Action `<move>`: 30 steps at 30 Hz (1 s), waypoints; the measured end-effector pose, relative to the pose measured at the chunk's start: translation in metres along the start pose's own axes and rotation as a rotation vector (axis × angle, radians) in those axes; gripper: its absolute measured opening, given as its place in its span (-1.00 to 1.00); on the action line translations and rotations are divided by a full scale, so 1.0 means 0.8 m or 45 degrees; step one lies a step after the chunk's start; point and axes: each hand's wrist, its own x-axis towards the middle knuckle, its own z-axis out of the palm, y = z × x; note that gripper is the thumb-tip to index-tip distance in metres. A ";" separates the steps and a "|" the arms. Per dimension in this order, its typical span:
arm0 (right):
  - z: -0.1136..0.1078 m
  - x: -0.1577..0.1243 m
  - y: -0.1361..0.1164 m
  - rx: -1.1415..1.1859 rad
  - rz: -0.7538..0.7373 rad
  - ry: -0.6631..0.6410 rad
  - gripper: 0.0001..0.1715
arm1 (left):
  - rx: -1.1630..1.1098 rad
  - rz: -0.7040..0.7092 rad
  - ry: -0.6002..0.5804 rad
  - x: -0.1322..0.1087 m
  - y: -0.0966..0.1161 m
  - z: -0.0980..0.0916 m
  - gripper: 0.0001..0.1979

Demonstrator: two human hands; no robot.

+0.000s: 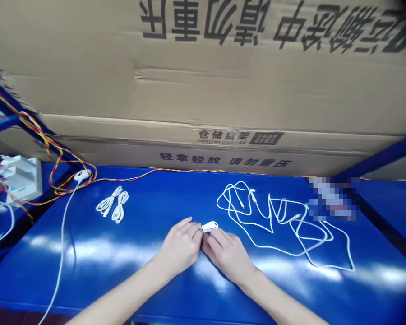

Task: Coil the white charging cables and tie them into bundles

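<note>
A small loop of white cable (209, 226) sits at the fingertips of both hands, just above the glossy blue metal table (88, 282). The left hand (180, 243) and right hand (227, 258) come in from either side, each in a narrow grip, with the fingers curled over the loop and pinching it between them. The fingers hide most of it; only a thin white arc and a short flat end show, so how it is wound is hard to make out.

To the right lies a loose tangle of white cable (274, 221), its thin strands crossing in smooth curves. Farther left rest two tidy cable bundles (112, 205), side by side. A long white cord (62, 253) runs from a small white oval piece (82, 175) down past the table's near edge, beside twisted red and yellow wires (59, 162) and a white plastic box (22, 177), which is cut off by wiring. A pixelated patch (331, 198) hides whatever lies at the right. Behind the table stand corrugated cardboard boxes (203, 81) printed with dark lettering.
</note>
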 end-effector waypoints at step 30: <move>-0.007 0.018 0.050 0.773 0.346 -0.336 -0.76 | -0.337 0.103 -0.265 0.015 -0.056 -0.052 -0.86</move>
